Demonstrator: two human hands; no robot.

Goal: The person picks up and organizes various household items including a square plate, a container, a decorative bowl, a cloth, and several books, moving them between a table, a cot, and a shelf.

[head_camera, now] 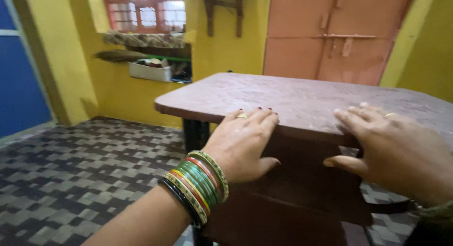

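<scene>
Resting flat, two hands press one brown table [302,97]: left hand [243,144] at seven o'clock, right hand [394,149] at four, fingers spread, gripping nothing, thumbs under the edge.

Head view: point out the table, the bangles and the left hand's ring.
table [306,97], head view, bare part of its reddish-brown top.
bangles [198,187], head view, middle of the stack on the left wrist.
ring [242,116], head view, gold band on a left-hand finger.
</scene>
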